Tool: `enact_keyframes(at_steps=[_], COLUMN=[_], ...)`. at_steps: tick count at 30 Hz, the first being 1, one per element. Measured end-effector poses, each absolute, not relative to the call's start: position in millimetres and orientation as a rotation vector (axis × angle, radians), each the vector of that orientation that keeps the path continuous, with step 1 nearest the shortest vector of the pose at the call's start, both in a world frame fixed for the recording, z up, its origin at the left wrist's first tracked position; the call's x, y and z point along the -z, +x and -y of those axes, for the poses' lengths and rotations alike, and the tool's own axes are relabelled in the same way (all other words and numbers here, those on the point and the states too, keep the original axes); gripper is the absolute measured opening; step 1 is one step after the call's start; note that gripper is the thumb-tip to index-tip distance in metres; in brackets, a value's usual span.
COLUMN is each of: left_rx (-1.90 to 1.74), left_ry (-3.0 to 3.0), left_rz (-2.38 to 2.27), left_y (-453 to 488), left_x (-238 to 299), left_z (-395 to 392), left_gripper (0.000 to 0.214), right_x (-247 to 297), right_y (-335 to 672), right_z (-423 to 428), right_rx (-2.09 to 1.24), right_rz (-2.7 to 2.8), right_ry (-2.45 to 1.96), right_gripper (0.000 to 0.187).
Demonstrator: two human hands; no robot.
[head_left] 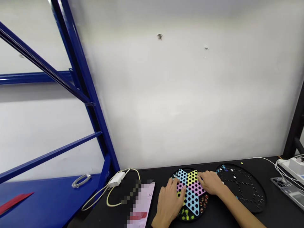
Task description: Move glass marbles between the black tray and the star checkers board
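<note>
A star-shaped Chinese checkers board [191,197] in pale blue, yellow and pink, full of holes, lies over a round black tray [174,220]. My left hand [169,199] is at the board's left side, thumb on its top and fingers bent at the edge. At the upper right, my right hand [211,182] has its fingertips closed at the board's edge beside the yellow and pink points. Around the star, red-brown marbles [203,202] and yellow-green marbles [186,215] show in the tray's sections. Whether the board is seated or slightly raised, I cannot tell.
To the right lies a round black lid or second tray [251,190] with a few white and blue pieces. A phone [288,191] and a power strip [294,167] are at the far right. Left stand a pink-screened device [144,199], a white adapter [117,179] and a blue frame [90,95].
</note>
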State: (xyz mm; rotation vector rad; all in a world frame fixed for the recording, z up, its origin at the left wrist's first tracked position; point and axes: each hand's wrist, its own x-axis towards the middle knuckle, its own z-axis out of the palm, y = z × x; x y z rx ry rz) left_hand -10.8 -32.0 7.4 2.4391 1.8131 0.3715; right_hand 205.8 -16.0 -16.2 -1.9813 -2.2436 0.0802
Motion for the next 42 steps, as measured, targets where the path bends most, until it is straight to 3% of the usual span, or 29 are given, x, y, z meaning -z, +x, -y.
enact_keyframes(at_steps=[22, 30, 35, 42], left_rx=[-0.455, -0.439, -0.517, -0.335], left_ry=[2.386, 2.410, 2.395, 2.435], left_rz=[-1.769, -1.776, -1.785, -1.575], left_y=[-12, -14, -18, -29], left_x=[-7, -7, -10, -14], left_z=[33, 32, 30, 26], left_gripper=[0.030, 0.030, 0.029, 0.069], right_x=[24, 14, 13, 29], right_y=[205, 216, 259, 290], right_z=[17, 13, 19, 26], right_rx=[-0.161, -0.136, -0.054, 0.147], right_rz=[2.144, 1.852, 1.694, 1.819], right_ry=[-1.965, -1.982, -2.148, -2.238], right_gripper=[0.051, 0.067, 0.059, 0.042])
